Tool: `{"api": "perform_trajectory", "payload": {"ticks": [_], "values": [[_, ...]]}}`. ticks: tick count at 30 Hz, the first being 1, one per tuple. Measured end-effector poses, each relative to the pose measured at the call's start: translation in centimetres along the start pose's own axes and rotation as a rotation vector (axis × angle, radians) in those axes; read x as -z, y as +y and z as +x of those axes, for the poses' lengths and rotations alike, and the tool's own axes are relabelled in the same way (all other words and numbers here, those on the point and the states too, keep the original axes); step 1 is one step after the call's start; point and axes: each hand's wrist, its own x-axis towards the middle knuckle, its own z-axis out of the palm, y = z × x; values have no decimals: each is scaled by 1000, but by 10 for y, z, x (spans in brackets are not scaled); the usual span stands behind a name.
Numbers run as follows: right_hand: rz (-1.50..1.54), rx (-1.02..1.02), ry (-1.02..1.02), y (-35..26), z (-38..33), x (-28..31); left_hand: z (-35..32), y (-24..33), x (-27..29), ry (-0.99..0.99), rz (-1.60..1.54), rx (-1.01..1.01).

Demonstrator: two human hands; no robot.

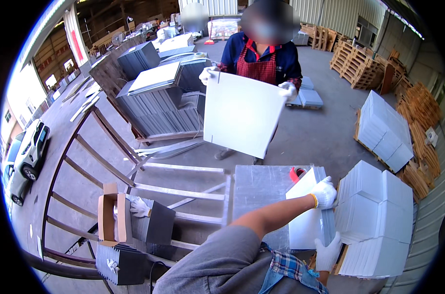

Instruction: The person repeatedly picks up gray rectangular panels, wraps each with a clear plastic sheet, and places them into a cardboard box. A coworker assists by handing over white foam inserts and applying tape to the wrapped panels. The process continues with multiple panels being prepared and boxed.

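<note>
A short stack of white panels (pixel 301 221) with grey edges lies on the right part of a grey worktable (pixel 256 188). My left hand (pixel 324 193), in a white knit glove, is closed over the far right side of this stack. By its near right corner is my right hand (pixel 327 254), gloved too, fingers stretched and thumb apart; whether it touches the panels is hard to tell. Across the table a co-worker in a red checked apron (pixel 255 66) holds up a large square white panel (pixel 244 113) by its upper corners with gloved hands.
Right of the table stand tall stacks of white panels (pixel 374 220). A red tape roll (pixel 296 174) lies at the table's far side. Left are a metal frame (pixel 180 188), an open carton (pixel 113 218) and grey panel stacks (pixel 156 223). Pallets (pixel 352 61) stand at the back right.
</note>
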Motion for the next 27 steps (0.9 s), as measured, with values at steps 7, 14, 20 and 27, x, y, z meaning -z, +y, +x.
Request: {"api": "perform_trajectory", "payload": {"ticks": [7, 14, 20, 27], "values": [[-16, -20, 19, -3, -1, 5, 2, 4, -1, -2, -22, -13], [-3, 1, 21, -6, -3, 9, 3, 2, -2, 3, 9, -11], [-14, -29, 11, -7, -1, 9, 3, 4, 1, -2, 6, -5], [-12, -18, 15, -7, -4, 7, 0, 4, 0, 8, 8, 5]]}}
